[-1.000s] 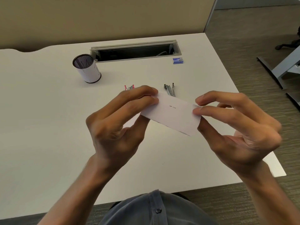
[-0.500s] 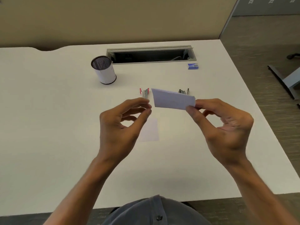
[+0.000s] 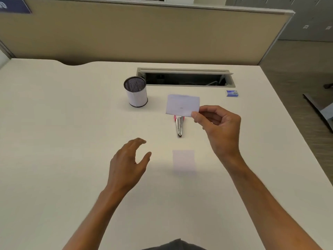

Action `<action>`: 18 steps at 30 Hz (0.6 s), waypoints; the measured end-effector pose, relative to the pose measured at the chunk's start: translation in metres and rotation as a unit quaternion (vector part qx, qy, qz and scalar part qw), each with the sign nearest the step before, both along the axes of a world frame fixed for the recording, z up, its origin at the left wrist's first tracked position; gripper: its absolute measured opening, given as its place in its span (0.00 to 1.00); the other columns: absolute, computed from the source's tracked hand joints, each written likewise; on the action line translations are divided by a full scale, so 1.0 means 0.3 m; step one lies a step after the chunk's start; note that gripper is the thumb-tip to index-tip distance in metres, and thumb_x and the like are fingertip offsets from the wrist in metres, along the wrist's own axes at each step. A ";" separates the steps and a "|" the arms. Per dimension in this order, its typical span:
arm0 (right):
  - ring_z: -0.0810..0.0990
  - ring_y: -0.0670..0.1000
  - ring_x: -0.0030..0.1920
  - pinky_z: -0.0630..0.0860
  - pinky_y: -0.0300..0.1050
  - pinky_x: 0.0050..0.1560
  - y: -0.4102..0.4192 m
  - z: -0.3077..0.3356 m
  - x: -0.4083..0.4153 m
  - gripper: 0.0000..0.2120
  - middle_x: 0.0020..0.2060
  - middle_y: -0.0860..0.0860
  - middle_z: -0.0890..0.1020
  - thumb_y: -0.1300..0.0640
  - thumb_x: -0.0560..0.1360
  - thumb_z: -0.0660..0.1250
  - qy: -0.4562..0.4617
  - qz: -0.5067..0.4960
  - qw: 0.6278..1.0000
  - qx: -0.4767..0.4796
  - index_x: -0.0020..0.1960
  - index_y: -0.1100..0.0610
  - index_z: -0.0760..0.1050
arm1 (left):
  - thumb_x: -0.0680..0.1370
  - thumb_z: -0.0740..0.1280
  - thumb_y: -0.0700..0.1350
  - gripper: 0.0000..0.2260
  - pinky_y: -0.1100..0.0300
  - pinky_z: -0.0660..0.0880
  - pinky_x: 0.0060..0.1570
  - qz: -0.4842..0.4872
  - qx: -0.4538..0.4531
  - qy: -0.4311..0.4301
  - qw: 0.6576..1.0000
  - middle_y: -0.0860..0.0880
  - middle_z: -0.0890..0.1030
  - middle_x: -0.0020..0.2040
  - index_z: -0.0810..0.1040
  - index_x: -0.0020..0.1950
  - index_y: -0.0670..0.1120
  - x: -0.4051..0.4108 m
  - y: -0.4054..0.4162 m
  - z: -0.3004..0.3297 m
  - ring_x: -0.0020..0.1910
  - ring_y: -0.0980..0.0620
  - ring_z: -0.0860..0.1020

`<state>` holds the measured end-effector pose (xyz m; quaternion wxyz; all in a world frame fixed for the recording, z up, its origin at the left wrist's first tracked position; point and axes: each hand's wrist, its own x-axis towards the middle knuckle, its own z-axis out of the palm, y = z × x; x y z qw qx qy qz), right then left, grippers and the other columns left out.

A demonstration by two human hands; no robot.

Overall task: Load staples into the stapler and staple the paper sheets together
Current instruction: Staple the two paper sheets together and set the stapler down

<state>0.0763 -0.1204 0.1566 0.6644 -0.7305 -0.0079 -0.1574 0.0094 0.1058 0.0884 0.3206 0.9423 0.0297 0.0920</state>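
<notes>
While the small stack of paper sheets [image 3: 182,105] hangs in the air above the worktop [image 3: 72,141], the right hand [image 3: 219,126] pinches its lower right corner between thumb and curled fingers [image 3: 197,117]. A short dark staple mark shows near the middle of the sheets. They are held roughly flat toward the camera, their lower edge covering the far end of the stapler [image 3: 179,126].

That stapler lies on the worktop just below the sheets, its metal body pointing toward the person and a bit of red showing at its far end. Whether it is closed or swung open cannot be told from here. Nearer the person, a faint pale rectangle [image 3: 183,162] lies flat on the worktop, well apart from the stapler.

The left hand [image 3: 128,164] hovers over the worktop to the left of that rectangle, fingers loosely spread and relaxed, holding nothing.

Farther back, a mesh pen cup [image 3: 136,93] stands upright left of the sheets. Behind it a long cable tray [image 3: 185,78] is set into the worktop, its lid raised. A small blue staple box [image 3: 232,93] sits to the right of the tray, near the worktop's edge. A beige partition [image 3: 144,33] runs along the back.
</notes>
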 end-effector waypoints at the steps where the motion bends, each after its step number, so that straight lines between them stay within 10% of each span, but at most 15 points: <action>1: 0.86 0.49 0.39 0.81 0.39 0.43 0.018 -0.007 0.025 0.06 0.37 0.48 0.87 0.60 0.69 0.78 0.003 -0.002 1.000 0.001 0.43 0.54 0.83 | 0.76 0.71 0.50 0.14 0.57 0.74 0.54 -0.001 -0.001 0.014 1.000 0.58 0.79 0.63 0.78 0.61 0.53 0.008 0.016 -0.018 0.56 0.50 0.80; 9: 0.84 0.48 0.35 0.78 0.35 0.34 0.193 -0.055 0.263 0.04 0.33 0.46 0.85 0.59 0.70 0.77 0.023 -0.014 0.999 -0.047 0.41 0.54 0.83 | 0.76 0.71 0.49 0.15 0.62 0.66 0.61 -0.006 -0.011 0.061 0.998 0.55 0.77 0.67 0.79 0.63 0.51 0.071 0.130 -0.127 0.68 0.53 0.73; 18: 0.83 0.45 0.37 0.82 0.49 0.48 0.361 -0.063 0.532 0.04 0.33 0.45 0.84 0.54 0.71 0.75 0.044 -0.007 0.986 -0.160 0.40 0.54 0.85 | 0.78 0.68 0.52 0.20 0.62 0.61 0.69 -0.032 -0.037 0.117 0.992 0.58 0.70 0.73 0.74 0.69 0.53 0.099 0.191 -0.208 0.75 0.58 0.63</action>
